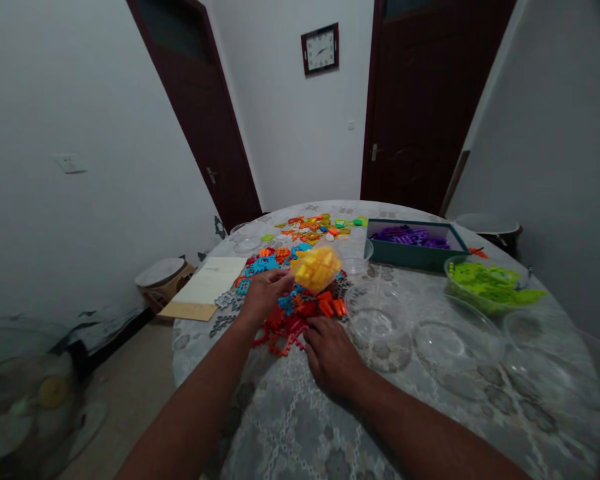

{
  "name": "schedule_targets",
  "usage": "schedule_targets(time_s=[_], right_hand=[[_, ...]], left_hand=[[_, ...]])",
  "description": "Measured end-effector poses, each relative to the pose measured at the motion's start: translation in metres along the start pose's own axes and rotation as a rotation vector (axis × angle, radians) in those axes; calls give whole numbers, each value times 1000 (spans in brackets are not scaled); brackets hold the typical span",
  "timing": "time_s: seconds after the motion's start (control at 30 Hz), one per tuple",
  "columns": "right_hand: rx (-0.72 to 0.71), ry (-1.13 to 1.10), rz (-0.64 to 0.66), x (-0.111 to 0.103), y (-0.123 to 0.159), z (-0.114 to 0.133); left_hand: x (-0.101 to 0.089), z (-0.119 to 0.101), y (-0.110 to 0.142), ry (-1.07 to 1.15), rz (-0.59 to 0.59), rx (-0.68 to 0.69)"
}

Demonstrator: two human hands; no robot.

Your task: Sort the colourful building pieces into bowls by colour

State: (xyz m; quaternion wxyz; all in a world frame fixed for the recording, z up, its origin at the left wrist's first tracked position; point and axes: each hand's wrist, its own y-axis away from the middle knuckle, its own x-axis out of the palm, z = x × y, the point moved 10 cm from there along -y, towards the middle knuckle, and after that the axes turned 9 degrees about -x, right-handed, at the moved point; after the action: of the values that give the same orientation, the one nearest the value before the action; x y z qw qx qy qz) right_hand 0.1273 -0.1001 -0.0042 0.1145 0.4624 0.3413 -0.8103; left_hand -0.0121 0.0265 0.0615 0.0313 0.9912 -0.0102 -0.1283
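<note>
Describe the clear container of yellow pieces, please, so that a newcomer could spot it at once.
Find the round, cloth-covered table, then its heap of mostly red, blue and grey plastic pieces. Seen over that heap, in the left hand, is the clear container; its bright yellow contents stand out from those pieces.

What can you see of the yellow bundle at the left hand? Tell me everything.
The yellow bundle is a rounded cluster of bright yellow, plastic-looking pieces, apparently inside something clear; whether bag or tub, I can't tell. Individual shapes are blurred. The left hand grips its left end with the fingertips, and it seems held above the heap of red, blue and orange pieces. The right hand lies nearer the wearer, not touching it.
</note>
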Motion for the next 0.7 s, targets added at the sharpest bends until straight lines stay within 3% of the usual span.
schedule_targets(time_s=[0.13, 0.33, 0.7], right_hand=[[-8, 2, -26, 1, 2, 0], [-2, -10, -83, 6, 4, -1], [-14, 8, -140, 10, 5, -2]], left_hand=[[-14, 31, 1, 158, -14, -117], [-19, 62, 1, 313, 0, -201], [-16, 79, 2, 586, 24, -339]])
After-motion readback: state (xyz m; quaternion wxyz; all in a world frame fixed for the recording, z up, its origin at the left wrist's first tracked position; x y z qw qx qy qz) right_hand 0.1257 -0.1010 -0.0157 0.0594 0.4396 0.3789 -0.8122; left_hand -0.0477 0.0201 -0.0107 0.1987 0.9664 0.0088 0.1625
